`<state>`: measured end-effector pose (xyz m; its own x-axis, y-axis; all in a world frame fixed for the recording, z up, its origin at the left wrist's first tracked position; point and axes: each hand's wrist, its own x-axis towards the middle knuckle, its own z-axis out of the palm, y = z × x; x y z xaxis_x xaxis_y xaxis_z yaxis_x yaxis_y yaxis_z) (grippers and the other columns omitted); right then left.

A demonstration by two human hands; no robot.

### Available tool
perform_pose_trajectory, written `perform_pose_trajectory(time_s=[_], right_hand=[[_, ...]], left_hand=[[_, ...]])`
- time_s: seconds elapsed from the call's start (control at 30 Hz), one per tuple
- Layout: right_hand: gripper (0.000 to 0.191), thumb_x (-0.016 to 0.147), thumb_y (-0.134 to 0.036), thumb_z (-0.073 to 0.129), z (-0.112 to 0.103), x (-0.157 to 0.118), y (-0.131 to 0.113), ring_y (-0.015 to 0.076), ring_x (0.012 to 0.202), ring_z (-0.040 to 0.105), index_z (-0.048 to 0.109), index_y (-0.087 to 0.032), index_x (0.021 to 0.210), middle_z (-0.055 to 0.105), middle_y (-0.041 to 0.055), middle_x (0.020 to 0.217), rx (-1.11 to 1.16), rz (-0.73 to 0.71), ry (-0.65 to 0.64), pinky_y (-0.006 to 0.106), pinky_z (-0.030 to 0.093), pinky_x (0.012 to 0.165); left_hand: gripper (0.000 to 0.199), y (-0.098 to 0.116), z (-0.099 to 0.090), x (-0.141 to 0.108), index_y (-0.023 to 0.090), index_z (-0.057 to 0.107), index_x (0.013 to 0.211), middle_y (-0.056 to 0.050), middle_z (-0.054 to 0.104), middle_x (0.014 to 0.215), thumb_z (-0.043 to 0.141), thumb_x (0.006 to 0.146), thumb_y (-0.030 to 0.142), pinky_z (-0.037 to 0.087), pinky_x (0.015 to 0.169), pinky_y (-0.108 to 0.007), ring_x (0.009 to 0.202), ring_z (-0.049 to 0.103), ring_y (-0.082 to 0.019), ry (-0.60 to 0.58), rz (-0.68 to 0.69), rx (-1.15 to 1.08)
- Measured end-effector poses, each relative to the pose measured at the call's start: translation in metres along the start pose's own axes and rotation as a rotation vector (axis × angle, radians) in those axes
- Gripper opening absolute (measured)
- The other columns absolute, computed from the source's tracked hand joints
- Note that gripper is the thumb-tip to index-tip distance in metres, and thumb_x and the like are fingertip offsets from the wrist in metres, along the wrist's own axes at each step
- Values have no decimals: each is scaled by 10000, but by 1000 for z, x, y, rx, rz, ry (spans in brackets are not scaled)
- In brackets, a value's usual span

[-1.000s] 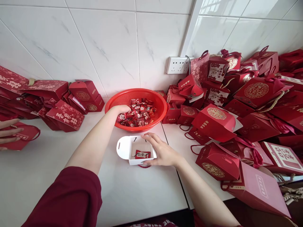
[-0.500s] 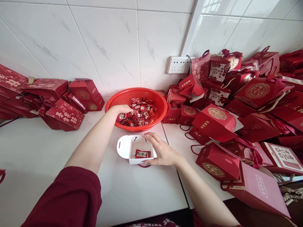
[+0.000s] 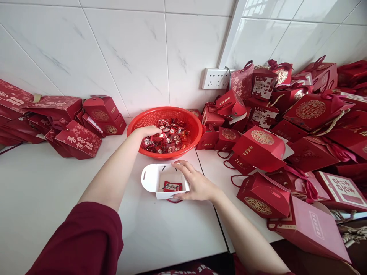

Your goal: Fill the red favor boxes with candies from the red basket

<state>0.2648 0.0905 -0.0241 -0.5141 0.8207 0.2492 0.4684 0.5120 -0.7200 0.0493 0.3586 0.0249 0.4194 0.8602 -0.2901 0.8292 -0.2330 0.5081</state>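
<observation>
My left hand (image 3: 149,131) reaches into a red plastic basket (image 3: 134,118), among small red wrapped candies (image 3: 172,139). Its fingers point down into the pile and their tips are hidden, so whether they hold a candy cannot be told. Just in front of the basket, an open box with a white inside (image 3: 149,178) sits on the table, its rounded flap spread to the left. My right hand (image 3: 196,182) grips the right side of this box, thumb at the near edge and fingers at the far edge. Inside the box lies a red and white packet (image 3: 172,186).
Red gift boxes (image 3: 258,147) are piled along the right side. More red boxes (image 3: 78,138) stand at the left by the tiled wall. A white power strip (image 3: 217,78) is on the wall behind. A dark seam crosses the white table (image 3: 143,236).
My left hand has shifted slightly right among the candies, and a few candies there have moved. My right hand keeps its grip on the box.
</observation>
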Motion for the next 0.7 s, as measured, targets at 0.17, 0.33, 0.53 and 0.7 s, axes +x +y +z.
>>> perform_pose_trajectory(time_s=[0.17, 0.33, 0.53, 0.7], right_hand=[[1005, 725, -463, 832, 0, 1, 0, 291, 1365, 450, 265, -288, 1535, 367, 128, 1495, 1, -8, 2, 436, 425, 1119], [1002, 733, -463, 826, 0, 0, 0, 296, 1355, 463, 256, -295, 1540, 359, 133, 1500, 6, 5, -8, 444, 437, 1106], [1007, 727, -467, 831, 1, 0, 1, 298, 1350, 468, 258, -304, 1540, 353, 131, 1506, 5, 14, -10, 450, 442, 1099], [1010, 726, -462, 833, 0, 0, 0, 299, 1358, 459, 256, -301, 1540, 352, 132, 1508, 12, 11, -8, 445, 438, 1101]], left_hand=[[253, 3, -4, -2, 212, 755, 711, -9, 702, 731, 763, 575, 426, 415, 667, -271, 728, 602, -199, -59, 27, 74], [327, 1, -7, 0, 238, 790, 769, 7, 737, 840, 793, 542, 474, 431, 717, -265, 831, 624, -216, 8, 41, 69], [273, -2, -3, 4, 199, 752, 757, -22, 724, 836, 723, 615, 431, 445, 712, -279, 829, 613, -215, 142, 23, -5], [207, -3, 0, 5, 191, 642, 615, -17, 656, 676, 585, 712, 365, 429, 632, -284, 638, 565, -174, 138, 19, -63]])
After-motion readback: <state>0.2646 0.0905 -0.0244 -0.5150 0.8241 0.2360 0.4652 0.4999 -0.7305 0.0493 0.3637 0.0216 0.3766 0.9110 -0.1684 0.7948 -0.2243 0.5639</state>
